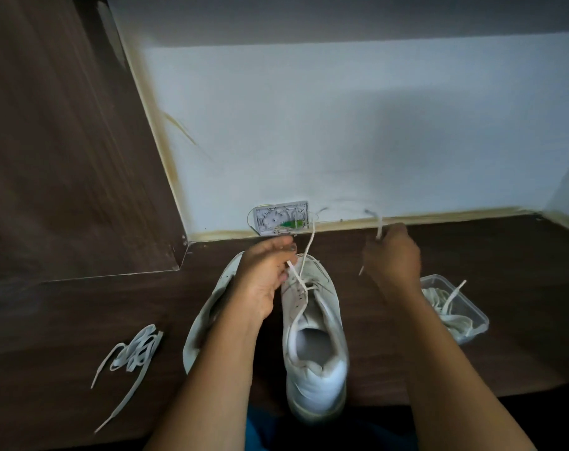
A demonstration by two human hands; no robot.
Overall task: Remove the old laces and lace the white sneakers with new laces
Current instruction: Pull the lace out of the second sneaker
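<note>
- The left hand (263, 275) pinches 1 end of the lace (309, 245) just above the toe of the upright sneaker (312, 340).
- The right hand (392, 255), raised well apart to the right and blurred, grips another stretch of lace in curled fingers.
- The lace passes through the upright sneaker's front eyelets.
- A second sneaker (198, 333) lies on its side just beside it, under the left forearm.
- A loose lace (136, 349) lies on the wooden table (65, 320) at left, and a plastic tub (475, 332) holding laces sits at right.

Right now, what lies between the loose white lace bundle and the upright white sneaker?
In the head view, the second white sneaker, tipped on its side, partly under the left hand.
</note>
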